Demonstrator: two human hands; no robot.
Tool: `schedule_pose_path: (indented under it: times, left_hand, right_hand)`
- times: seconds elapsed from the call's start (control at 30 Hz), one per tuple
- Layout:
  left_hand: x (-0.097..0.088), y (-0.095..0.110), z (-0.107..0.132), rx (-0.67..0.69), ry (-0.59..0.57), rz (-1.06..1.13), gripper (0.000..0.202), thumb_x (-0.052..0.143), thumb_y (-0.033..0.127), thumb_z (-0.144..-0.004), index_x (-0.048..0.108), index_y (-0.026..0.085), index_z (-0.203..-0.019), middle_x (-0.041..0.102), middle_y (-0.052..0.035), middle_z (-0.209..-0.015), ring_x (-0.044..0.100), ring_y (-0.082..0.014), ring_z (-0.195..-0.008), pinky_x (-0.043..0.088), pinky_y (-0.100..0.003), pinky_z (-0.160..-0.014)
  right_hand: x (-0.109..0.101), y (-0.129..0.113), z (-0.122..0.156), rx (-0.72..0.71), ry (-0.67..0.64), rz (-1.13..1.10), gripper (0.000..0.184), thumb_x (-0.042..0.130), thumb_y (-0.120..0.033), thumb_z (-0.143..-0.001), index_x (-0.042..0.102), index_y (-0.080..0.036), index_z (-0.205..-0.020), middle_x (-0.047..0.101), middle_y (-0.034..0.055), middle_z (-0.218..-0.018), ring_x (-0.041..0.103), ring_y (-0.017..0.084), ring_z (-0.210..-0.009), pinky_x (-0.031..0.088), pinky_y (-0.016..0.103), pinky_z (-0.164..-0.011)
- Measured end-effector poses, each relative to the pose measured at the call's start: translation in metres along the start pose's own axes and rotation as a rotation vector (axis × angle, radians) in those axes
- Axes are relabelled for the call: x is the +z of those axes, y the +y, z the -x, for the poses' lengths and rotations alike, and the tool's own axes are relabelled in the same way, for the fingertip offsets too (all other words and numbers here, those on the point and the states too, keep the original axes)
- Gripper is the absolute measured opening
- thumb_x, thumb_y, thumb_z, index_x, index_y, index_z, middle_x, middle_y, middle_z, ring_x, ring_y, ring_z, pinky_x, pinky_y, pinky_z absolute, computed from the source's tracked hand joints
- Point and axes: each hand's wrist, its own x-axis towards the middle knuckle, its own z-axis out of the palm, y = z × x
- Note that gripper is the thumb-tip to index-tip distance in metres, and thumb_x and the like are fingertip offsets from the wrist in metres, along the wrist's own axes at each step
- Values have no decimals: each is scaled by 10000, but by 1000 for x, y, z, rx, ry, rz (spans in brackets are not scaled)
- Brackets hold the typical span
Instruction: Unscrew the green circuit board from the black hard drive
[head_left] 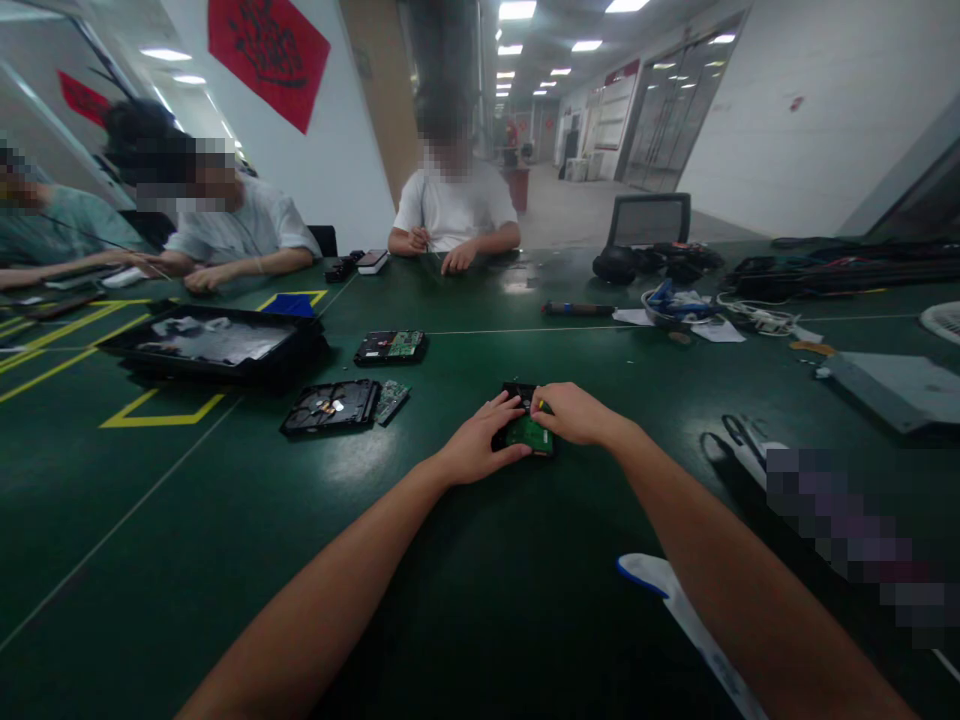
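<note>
A hard drive [531, 436] with a green circuit board lies on the green table in front of me. My left hand [484, 440] braces it, with fingers over its left and far side and the thumb along the near edge. Above the far right part of the drive, my right hand [574, 412] is closed in a pinch. Something small and yellow, like a slim tool [541, 404], shows between those fingers; most of it is hidden. To the left lie a black drive casing [330, 408], a loose circuit board [392, 402] and another hard drive [390, 347].
A black tray [217, 345] stands at the left. Co-workers [454, 205] sit across the table. A cable bundle [682, 300], a grey metal box [900, 390] and a blue-edged white strip [675, 600] lie to the right; the strip passes beneath my right forearm.
</note>
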Motion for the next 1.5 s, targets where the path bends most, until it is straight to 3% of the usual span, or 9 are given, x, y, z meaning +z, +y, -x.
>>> schedule_pose_path:
  times: [0.83, 1.5]
  left_hand:
    - [1, -6, -2, 2, -31, -4, 755, 676, 578, -859, 450, 244, -1497, 356, -106, -1620, 196, -273, -1549, 265, -532, -1244]
    - [0, -5, -1, 7, -34, -26, 742, 649, 584, -878, 439, 247, -1504, 352, -98, -1624, 188, -261, -1552, 262, -523, -1246]
  right_hand:
    - [0, -9, 2, -6, 7, 17, 146, 602, -291, -944, 700, -195, -996, 721, 103, -1052, 675, 236, -976, 459, 303, -831]
    - [-7, -2, 3, -20, 31, -48, 146, 605, -288, -930, 718, -220, -994, 737, 67, -1037, 670, 209, -956, 452, 287, -834]
